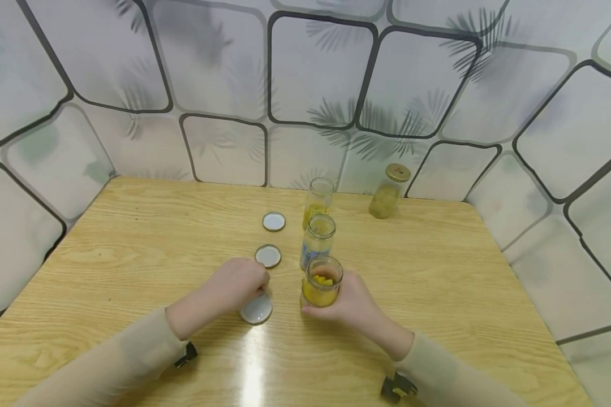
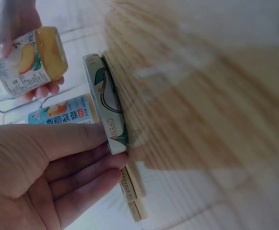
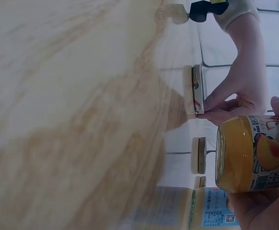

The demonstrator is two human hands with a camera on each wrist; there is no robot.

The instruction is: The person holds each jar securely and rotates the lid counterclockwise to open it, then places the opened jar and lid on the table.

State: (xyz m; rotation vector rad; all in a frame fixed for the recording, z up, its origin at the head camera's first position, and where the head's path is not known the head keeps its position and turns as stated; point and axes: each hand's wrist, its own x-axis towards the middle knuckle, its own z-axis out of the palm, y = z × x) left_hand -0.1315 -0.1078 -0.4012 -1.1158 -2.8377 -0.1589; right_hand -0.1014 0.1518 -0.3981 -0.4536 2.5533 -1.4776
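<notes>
My left hand (image 1: 240, 281) pinches the edge of the nearest jar lid (image 1: 257, 311), thumb on one side and fingers on the other. The lid lies white inside up; the left wrist view shows its printed rim (image 2: 106, 105) close to the tabletop. My right hand (image 1: 357, 304) grips an open glass jar (image 1: 321, 291) with yellow fruit pieces inside. A peach label (image 2: 27, 64) wraps that jar, which looks raised above the table in both wrist views. Just behind it stands an open blue-labelled jar (image 1: 315, 244), its label (image 3: 218, 206) also showing in the right wrist view.
Two more lids (image 1: 268, 256) (image 1: 274, 221) lie inside up beyond my left hand. Farther back stands another open jar (image 1: 319, 198) with yellow contents. A jar with a gold lid (image 1: 385, 198) is at the back right. A patterned curtain (image 1: 224, 150) borders the wooden table (image 1: 147, 243).
</notes>
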